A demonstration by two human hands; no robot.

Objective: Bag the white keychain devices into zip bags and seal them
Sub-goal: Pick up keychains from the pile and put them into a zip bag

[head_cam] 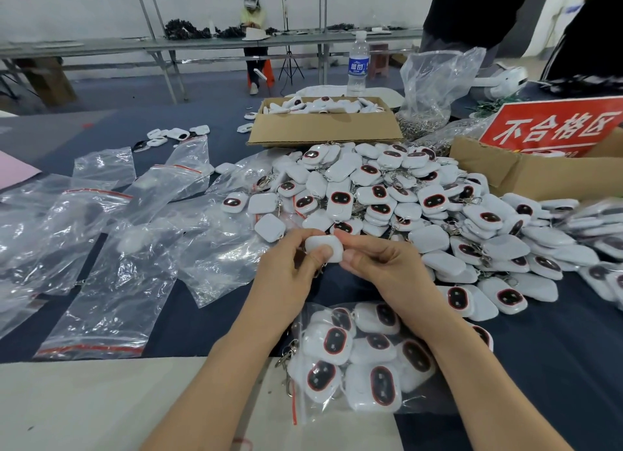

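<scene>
While white keychain device (324, 252) is being pinched by left hand (290, 277) and right hand (381, 270), zip bag (357, 359) at near table (101, 400) edge is lying unheld; misfeed likely.

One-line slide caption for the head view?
The left hand and right hand hold one white keychain device near a filled zip bag, beside the heap of loose devices.
</scene>
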